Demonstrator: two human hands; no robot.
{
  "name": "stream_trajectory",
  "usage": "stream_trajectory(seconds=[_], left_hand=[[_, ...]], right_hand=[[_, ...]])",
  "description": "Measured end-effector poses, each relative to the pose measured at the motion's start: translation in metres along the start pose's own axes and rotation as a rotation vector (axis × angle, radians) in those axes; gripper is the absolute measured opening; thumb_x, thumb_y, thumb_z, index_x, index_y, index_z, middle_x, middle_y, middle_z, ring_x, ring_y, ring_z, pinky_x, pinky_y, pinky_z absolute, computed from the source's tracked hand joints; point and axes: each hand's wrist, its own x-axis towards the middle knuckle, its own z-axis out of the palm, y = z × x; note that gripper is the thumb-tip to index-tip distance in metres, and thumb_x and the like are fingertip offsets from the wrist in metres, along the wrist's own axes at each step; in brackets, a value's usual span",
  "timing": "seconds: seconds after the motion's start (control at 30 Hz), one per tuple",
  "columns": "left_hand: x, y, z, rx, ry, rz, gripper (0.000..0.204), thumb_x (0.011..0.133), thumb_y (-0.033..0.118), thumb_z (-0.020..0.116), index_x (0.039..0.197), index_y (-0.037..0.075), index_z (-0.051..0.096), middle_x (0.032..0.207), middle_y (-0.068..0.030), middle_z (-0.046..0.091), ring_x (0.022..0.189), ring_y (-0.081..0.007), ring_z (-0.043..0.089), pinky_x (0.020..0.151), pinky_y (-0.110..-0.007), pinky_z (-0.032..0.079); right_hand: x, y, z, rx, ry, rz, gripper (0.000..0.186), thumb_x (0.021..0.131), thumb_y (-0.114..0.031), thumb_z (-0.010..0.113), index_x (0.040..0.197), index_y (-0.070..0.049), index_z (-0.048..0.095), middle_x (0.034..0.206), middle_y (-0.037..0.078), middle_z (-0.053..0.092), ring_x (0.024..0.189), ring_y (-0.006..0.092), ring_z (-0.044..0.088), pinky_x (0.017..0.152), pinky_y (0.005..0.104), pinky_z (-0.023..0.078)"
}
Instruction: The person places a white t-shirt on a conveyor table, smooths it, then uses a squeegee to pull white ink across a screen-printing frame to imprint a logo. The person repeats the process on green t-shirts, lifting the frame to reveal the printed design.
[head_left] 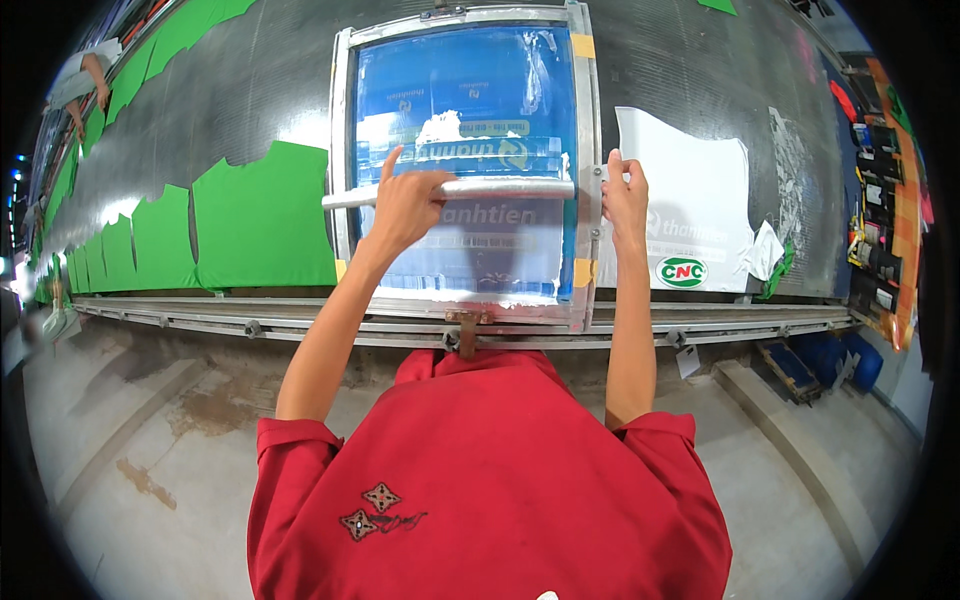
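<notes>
A screen printing frame [340, 110] with a silver metal rim and blue mesh lies on the dark table in front of me. Across the mesh runs a squeegee with a silver bar handle [500, 189], and my left hand [405, 205] is closed round it, index finger stretched forward. My right hand [625, 200] is at the frame's right rim, its fingers curled against the edge. White ink [440, 128] lies in a patch beyond the squeegee, with more along the mesh's near edge. The squeegee's blade is hidden under its handle.
Green fabric pieces [260, 215] lie on the table [270, 70] to the left. At right are a printed white fabric piece [690, 190] and a crumpled white cloth [765, 250]. A metal rail [250, 322] follows the near edge. Another person's arm [97, 75] shows at far left.
</notes>
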Motion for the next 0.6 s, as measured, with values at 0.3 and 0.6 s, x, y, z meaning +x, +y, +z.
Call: stream_trajectory(seconds=[0.3, 0.6], left_hand=[[-0.188, 0.054, 0.022, -0.061, 0.172, 0.023, 0.056, 0.068, -0.009, 0.064, 0.119, 0.014, 0.074, 0.122, -0.0032, 0.076, 0.116, -0.0196, 0.070, 0.122, -0.054, 0.025], [-0.217, -0.035, -0.029, -0.056, 0.123, -0.023, 0.044, 0.072, -0.009, 0.064, 0.111, 0.012, 0.070, 0.115, -0.0051, 0.075, 0.118, -0.0217, 0.069, 0.124, -0.057, 0.022]], right_hand=[[-0.042, -0.045, 0.004, 0.064, 0.095, -0.196, 0.036, 0.106, -0.043, 0.059, 0.093, -0.011, 0.052, 0.063, -0.005, 0.046, 0.048, 0.0006, 0.033, 0.041, 0.0206, 0.022], [-0.065, -0.019, 0.110, 0.167, 0.059, -0.289, 0.023, 0.104, -0.023, 0.061, 0.090, -0.006, 0.053, 0.067, -0.003, 0.049, 0.057, 0.0051, 0.042, 0.051, 0.0259, 0.031]])
